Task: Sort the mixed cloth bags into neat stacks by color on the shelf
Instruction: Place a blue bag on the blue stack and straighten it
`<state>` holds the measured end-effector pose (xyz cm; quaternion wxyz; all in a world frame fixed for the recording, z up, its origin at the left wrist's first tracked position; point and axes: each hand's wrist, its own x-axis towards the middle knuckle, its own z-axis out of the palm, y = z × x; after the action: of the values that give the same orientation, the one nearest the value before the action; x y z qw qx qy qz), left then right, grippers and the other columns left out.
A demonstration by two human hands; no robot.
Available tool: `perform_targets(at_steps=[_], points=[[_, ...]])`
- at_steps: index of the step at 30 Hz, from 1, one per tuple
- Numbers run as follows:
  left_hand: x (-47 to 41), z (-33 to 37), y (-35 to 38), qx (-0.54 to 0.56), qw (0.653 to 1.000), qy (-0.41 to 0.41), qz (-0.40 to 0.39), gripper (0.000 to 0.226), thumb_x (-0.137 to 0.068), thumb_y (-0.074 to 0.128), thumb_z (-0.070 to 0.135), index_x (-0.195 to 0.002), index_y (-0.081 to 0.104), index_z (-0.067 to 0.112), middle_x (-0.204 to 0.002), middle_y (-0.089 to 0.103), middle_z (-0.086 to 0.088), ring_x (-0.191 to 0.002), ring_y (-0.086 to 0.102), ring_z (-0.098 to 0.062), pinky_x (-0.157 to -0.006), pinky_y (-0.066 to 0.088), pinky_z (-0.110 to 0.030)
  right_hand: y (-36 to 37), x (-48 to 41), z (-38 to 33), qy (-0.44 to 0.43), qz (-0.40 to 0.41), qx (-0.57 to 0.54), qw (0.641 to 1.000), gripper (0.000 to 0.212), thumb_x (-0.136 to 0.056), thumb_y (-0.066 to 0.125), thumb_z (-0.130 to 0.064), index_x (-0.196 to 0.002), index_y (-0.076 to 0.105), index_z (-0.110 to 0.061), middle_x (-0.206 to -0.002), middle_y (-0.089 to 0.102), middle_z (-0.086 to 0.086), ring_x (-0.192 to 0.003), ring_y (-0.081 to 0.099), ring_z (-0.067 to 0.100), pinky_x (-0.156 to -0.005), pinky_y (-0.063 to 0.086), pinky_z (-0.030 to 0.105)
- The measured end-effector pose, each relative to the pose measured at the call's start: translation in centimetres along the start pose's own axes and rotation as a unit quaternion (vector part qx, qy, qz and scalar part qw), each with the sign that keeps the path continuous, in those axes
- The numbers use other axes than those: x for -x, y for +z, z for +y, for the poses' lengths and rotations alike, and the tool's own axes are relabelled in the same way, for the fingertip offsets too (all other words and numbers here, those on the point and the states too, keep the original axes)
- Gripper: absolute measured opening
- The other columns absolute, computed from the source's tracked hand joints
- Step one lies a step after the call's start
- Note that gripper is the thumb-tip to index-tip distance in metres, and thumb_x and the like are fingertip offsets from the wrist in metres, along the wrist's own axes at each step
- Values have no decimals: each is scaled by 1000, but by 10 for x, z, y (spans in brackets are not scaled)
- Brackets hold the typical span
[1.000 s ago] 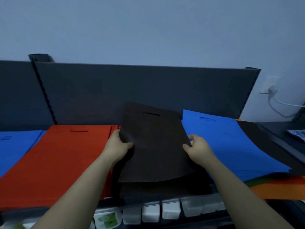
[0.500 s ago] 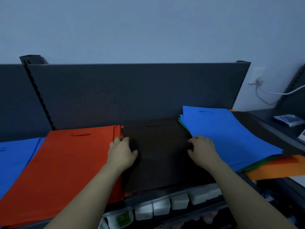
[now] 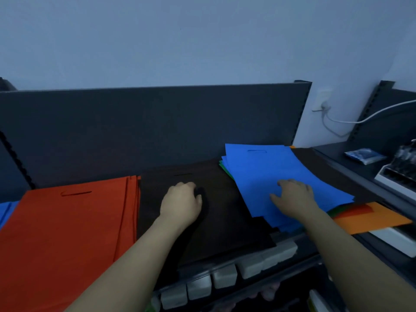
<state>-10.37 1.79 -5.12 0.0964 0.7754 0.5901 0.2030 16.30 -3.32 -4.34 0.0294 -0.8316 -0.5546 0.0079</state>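
A black bag stack (image 3: 225, 212) lies flat in the middle of the shelf. My left hand (image 3: 181, 202) rests on its top, fingers curled down against the cloth. To its right sits a mixed pile topped by a blue bag (image 3: 270, 174), with green, red and orange (image 3: 369, 219) edges showing beneath. My right hand (image 3: 295, 197) lies on the blue bag with fingers spread. A red stack (image 3: 67, 226) sits left of the black one, and a blue stack (image 3: 5, 210) peeks in at the far left edge.
The dark shelf back panel (image 3: 157, 131) rises behind the stacks. Grey price-tag holders (image 3: 225, 275) line the shelf's front edge. At the right, a side shelf holds a blue packet (image 3: 364, 155) and a white box; a white cable (image 3: 364, 119) hangs from a wall socket.
The black bag was lowered flat onto the black stack. My right hand has moved right from its edge onto the blue bag. My left hand has slid toward the middle of the black bag.
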Motion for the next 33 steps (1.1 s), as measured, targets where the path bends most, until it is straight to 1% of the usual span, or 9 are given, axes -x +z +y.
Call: perform_targets(at_steps=[6,13,17,19,21,24,26,29,33], points=[[-22,56,36,82,994,-5,-68,33,-98,45,32,-115,62,9,-106,66,-8,-96,61,-22,-76,49,-30,-2,-24,52,34,-57,-13,998,50,-97,42,-46,-136,45,-14,-139,46,10,-126,44,31,-110,29,49],[-52,84,70,173,976,-78,-106,40,-94,52,44,-102,61,5,-108,66,-11,-97,61,-27,-68,38,-26,7,-31,69,-54,-100,-74,991,36,-96,50,-40,-129,50,-26,-141,39,6,-122,46,29,-108,34,48],[-54,81,74,237,960,-116,-89,44,-87,67,30,-123,52,9,-124,60,-5,-111,59,-26,-85,50,-35,10,-32,72,-113,-106,-154,976,29,-96,55,-33,-124,56,-25,-139,45,2,-122,48,25,-107,37,44],[-52,81,73,265,953,-132,-67,45,-89,66,23,-127,47,10,-126,57,-5,-112,56,-25,-86,49,-34,10,-37,76,-95,-74,-206,971,31,-97,54,-31,-126,56,-19,-135,50,3,-121,50,23,-104,42,42],[-51,81,69,304,941,-145,-35,40,-90,64,19,-125,48,10,-122,57,-4,-105,57,-22,-81,47,-32,9,-45,84,-47,-32,-126,990,39,-98,49,-37,-129,51,-13,-134,49,8,-121,48,27,-103,41,43],[-50,78,64,380,907,-180,-24,32,-90,65,22,-118,52,12,-114,60,-2,-97,59,-20,-79,50,-35,12,-51,89,-17,-37,-16,999,42,-98,42,-45,-121,51,-10,-127,49,12,-117,47,30,-102,37,44],[-48,78,64,428,880,-197,-53,34,-89,67,24,-119,56,13,-114,63,-1,-98,62,-22,-82,53,-37,16,-52,84,-48,-40,-38,997,39,-100,41,-40,-122,52,-11,-127,50,11,-116,48,29,-105,34,44],[-45,79,66,433,874,-207,-81,33,-86,70,20,-116,58,14,-111,65,0,-98,63,-23,-80,53,-38,16,-54,79,-88,-34,-113,989,34,-100,42,-26,-123,54,-3,-124,57,17,-111,54,32,-100,41,45],[-47,76,59,414,874,-246,-62,37,-81,75,13,-111,54,12,-105,63,-5,-92,63,-26,-76,53,-41,4,-63,97,-34,-23,-90,995,36,-98,45,-30,-122,50,-3,-125,54,17,-112,53,34,-95,43,43]])
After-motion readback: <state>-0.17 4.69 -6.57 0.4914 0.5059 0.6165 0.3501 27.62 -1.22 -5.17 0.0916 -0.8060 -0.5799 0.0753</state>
